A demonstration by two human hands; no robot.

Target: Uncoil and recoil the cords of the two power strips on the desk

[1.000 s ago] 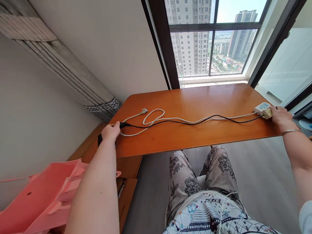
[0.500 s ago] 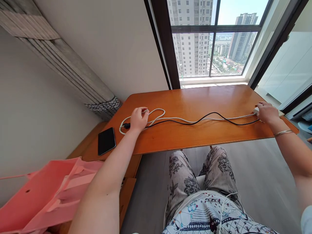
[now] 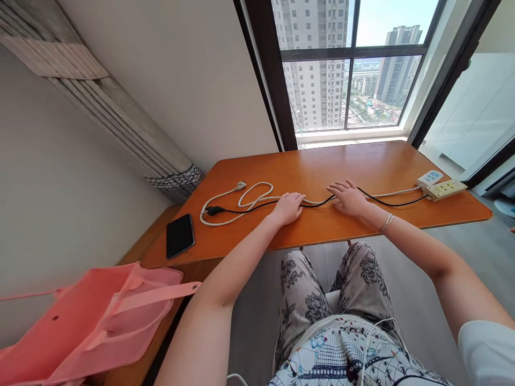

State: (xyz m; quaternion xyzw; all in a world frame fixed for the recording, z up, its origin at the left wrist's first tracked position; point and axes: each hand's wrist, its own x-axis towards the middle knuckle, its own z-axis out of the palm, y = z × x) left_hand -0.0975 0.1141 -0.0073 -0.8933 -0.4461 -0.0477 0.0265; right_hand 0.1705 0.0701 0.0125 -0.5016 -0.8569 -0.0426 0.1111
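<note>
My left hand (image 3: 288,208) lies flat, palm down, over the cords near the middle of the wooden table (image 3: 314,166). Right of it, my right hand (image 3: 348,198) rests with fingers spread across the same cords. A white cord (image 3: 261,184) loops at the left and ends in a white plug (image 3: 240,185). The black cord (image 3: 245,209) ends in a black plug (image 3: 214,210) inside that loop. At the right end, the cords lead to a white power strip (image 3: 428,178) and a cream power strip (image 3: 446,190), which sit side by side.
A black phone (image 3: 179,236) lies at the table's left end. A pink felt bag (image 3: 100,321) with a strap stands at the lower left. Beyond the table is a window (image 3: 350,91); a grey curtain (image 3: 120,126) hangs at the left. My knees are below the front edge.
My right hand has left the power strips and moved left to the cords. My left hand has let go of the white plug end and moved right. Both power strips now show fully.
</note>
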